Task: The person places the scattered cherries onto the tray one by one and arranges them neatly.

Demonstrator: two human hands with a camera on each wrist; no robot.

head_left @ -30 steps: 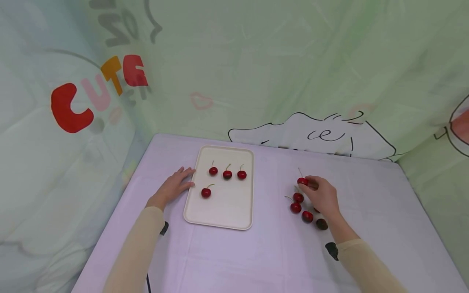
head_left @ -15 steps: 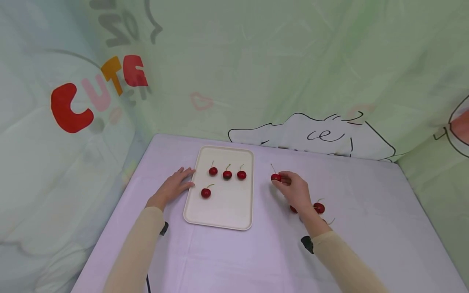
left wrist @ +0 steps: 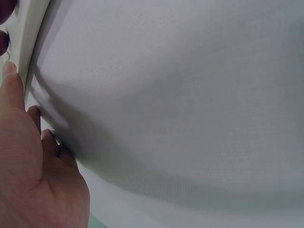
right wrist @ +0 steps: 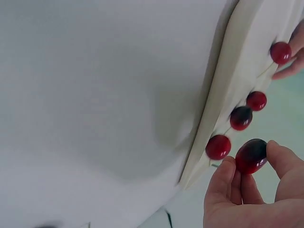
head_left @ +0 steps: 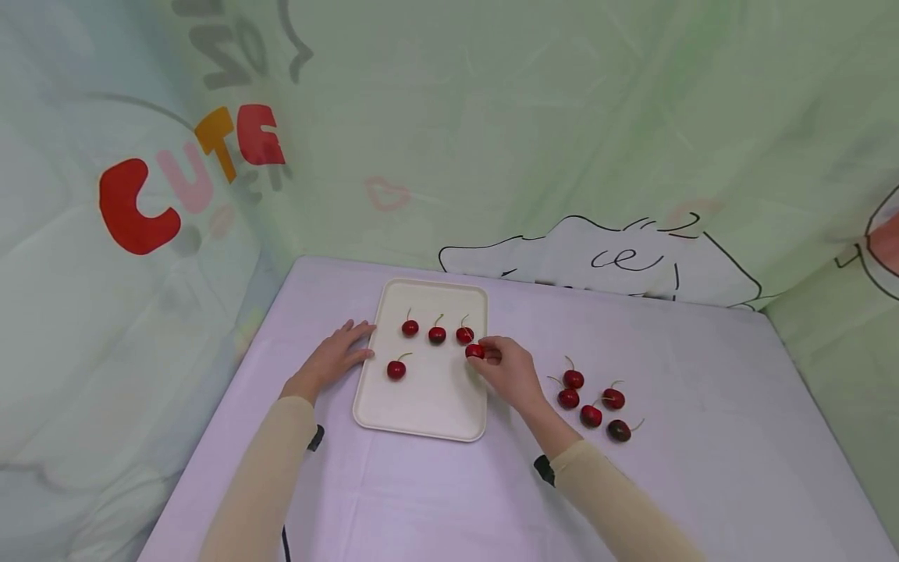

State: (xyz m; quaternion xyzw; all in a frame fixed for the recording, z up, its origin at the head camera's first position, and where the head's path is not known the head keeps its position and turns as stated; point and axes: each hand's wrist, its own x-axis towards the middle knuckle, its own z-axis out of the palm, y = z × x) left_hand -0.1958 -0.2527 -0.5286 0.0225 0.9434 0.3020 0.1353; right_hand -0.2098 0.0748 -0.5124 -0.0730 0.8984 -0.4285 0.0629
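My right hand (head_left: 511, 375) pinches a dark red cherry (head_left: 474, 352) between thumb and fingers, over the right side of a cream tray (head_left: 421, 417). In the right wrist view the held cherry (right wrist: 251, 156) shows a blackish patch. Several cherries lie on the tray: a row of three with stems up, including the middle cherry (head_left: 437, 335), and a single cherry (head_left: 396, 369) below at the left. My left hand (head_left: 330, 361) rests at the tray's left edge, fingers extended, fingertips on the rim; the left wrist view shows the same hand (left wrist: 38, 166) beside the rim.
A loose group of several stemmed cherries (head_left: 591, 415) lies on the pale lilac tablecloth (head_left: 674, 484) to the right of the tray. Printed curtains (head_left: 562, 117) stand behind and at the sides of the table. A black cable (head_left: 285, 542) hangs near the left sleeve.
My right hand has carried its cherry leftward from the loose group to over the tray, uncovering the cherries left behind. The left hand stays at the tray's edge.
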